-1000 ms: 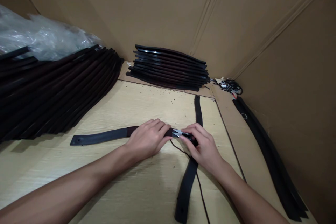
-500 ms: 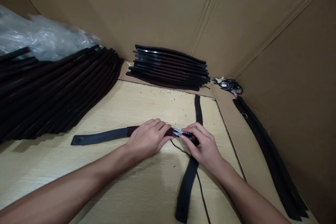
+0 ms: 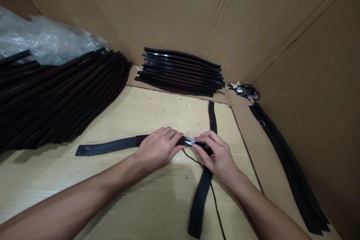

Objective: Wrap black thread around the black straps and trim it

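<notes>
My left hand (image 3: pixel 161 146) is closed over a dark strap (image 3: pixel 109 146) with a brown wrapped middle, pressing it to the board. A hole shows near the strap's left end. In my right hand (image 3: pixel 218 153) is a pair of thread snips (image 3: pixel 190 141), held between thumb and fingers. Their pointed silver blades rest against the right edge of the brown wrapping. From beside my left thumb a thin dark cord (image 3: pixel 215 198) trails toward the lower right. Under my right hand a second dark strap (image 3: pixel 199 202) lies crosswise, its middle hidden.
Many dark straps (image 3: pixel 56 97) are stacked at left beside clear plastic wrap (image 3: pixel 59 41). Another strap stack (image 3: pixel 180 71) sits against the cardboard wall (image 3: pixel 168 7). Long dark strips (image 3: pixel 284 161) lie along the right wall, near a tangle of cords (image 3: pixel 246 92). Small dark scraps dot the board (image 3: pixel 135 198).
Almost nothing differs. Both hands, the strap and the snips hold nearly the same position.
</notes>
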`<act>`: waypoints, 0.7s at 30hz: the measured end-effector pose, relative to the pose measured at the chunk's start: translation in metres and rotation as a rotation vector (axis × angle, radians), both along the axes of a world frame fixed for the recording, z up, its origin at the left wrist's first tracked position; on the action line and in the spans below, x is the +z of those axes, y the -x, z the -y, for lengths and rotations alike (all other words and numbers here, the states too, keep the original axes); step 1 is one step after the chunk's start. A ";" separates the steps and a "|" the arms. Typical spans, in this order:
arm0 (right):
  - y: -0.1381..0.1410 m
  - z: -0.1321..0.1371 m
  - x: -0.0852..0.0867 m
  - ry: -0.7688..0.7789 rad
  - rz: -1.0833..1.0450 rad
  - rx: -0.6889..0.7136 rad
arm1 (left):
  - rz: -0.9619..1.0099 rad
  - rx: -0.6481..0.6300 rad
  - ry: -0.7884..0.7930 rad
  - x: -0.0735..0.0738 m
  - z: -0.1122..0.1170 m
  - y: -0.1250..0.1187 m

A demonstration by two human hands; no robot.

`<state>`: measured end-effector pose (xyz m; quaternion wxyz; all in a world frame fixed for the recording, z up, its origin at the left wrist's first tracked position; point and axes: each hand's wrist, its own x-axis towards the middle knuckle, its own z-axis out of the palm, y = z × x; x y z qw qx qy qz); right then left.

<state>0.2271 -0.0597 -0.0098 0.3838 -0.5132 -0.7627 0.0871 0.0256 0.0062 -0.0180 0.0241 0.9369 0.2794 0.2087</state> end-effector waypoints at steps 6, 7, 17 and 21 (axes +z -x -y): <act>0.002 -0.001 0.001 0.006 -0.010 -0.015 | 0.016 -0.017 -0.024 -0.001 0.000 -0.001; 0.002 -0.001 0.002 0.004 -0.005 -0.009 | 0.018 -0.021 -0.036 -0.001 0.000 -0.001; 0.000 -0.006 0.001 0.014 0.012 0.029 | 0.040 -0.043 -0.076 -0.002 0.002 -0.002; -0.003 -0.008 0.000 0.005 0.003 0.075 | 0.033 -0.038 -0.060 -0.001 0.002 -0.001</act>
